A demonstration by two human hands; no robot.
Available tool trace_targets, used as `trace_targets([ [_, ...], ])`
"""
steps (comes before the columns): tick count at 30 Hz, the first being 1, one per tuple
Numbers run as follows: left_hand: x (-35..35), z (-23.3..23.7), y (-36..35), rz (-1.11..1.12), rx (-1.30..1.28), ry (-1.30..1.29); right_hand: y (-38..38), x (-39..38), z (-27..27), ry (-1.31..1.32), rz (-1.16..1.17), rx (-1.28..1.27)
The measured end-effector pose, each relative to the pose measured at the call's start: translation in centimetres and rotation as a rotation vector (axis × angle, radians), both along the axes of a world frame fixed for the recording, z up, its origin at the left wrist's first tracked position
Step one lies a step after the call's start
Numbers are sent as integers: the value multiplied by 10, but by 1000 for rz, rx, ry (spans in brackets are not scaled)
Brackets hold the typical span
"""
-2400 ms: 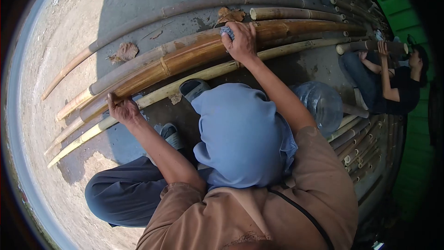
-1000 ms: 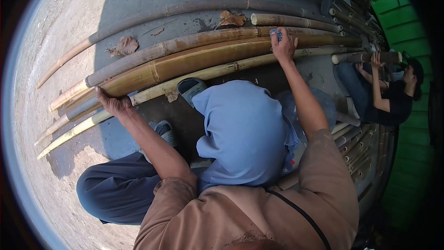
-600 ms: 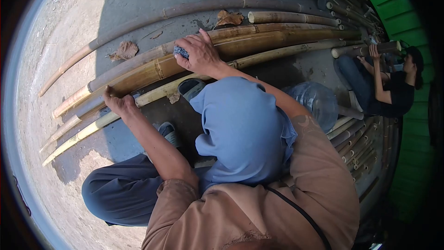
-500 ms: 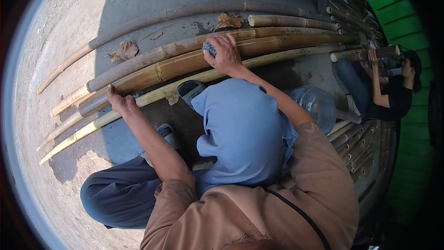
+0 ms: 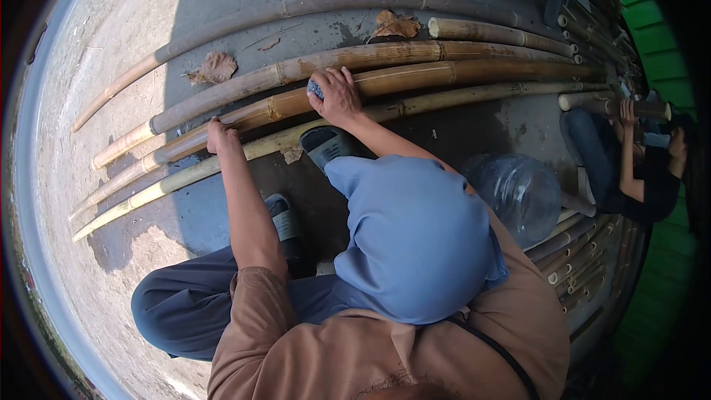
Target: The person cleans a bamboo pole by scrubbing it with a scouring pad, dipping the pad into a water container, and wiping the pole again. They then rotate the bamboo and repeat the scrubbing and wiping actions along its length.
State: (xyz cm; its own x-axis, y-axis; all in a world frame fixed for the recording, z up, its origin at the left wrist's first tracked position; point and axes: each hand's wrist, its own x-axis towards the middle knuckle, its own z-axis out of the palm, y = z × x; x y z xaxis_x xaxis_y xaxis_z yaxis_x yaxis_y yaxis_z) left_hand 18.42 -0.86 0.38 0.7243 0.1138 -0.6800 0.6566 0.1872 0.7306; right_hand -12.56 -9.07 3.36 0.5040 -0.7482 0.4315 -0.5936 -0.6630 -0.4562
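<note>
A long brown bamboo pole lies across the ground in front of me between two others. My left hand is closed around its left part, the fingers partly hidden. Farther right, my right hand presses a grey-blue scouring pad onto the same pole, just right of a node. Behind it runs another brown bamboo pole; a paler, yellowish bamboo pole lies on my near side. The held pole looks shiny around my right hand.
A thinner bamboo pole and a short bamboo piece lie beyond. Dry leaves rest on the concrete. A clear water jug stands at right, near a seated person holding bamboo. Stacked bamboo lies below the jug.
My right hand has slid left along the pole with the scouring pad, closer to my left hand. My left hand keeps about the same spot on the pole. The view has shifted slightly.
</note>
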Motion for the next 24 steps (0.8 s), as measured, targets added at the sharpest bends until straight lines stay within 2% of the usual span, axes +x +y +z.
trace_targets([
  [2,-5,9,-5,-3,-2,-14,12,30,-8,-39,104,-6],
  [3,-4,6,-2,-15,-34,-22,7,20,8,77,133,7],
  [4,-4,0,10,-24,-60,-30,-1,2,11,66,88,-25],
  [6,-4,1,13,-70,10,-68,-35,-49,0,36,-135,-2],
  [7,-15,11,13,-87,90,-96,-53,-82,-7,32,-270,-72],
  [8,-20,15,18,-105,174,-119,-69,-119,-6,87,-375,-75],
  [9,-10,-9,20,-140,126,-168,-86,-156,-8,131,-483,-65],
  [11,-16,-6,19,-157,213,-204,-110,-212,-5,231,-643,-89],
  [13,-26,-5,16,-158,278,-248,-112,-213,4,254,-723,-121],
  [15,-34,4,12,-127,352,-209,-95,-168,-3,274,-633,-41],
  [16,-36,9,8,-112,384,-193,-77,-126,-8,146,-487,-49],
  [18,-35,9,4,-125,381,-198,-24,-38,3,57,-141,14],
  [20,-33,11,6,-128,374,-188,16,32,1,36,95,8],
  [21,-34,16,5,-124,359,-172,20,42,2,74,150,-45],
  [24,-36,32,6,-137,321,-144,-12,-3,6,-2,10,-31],
])
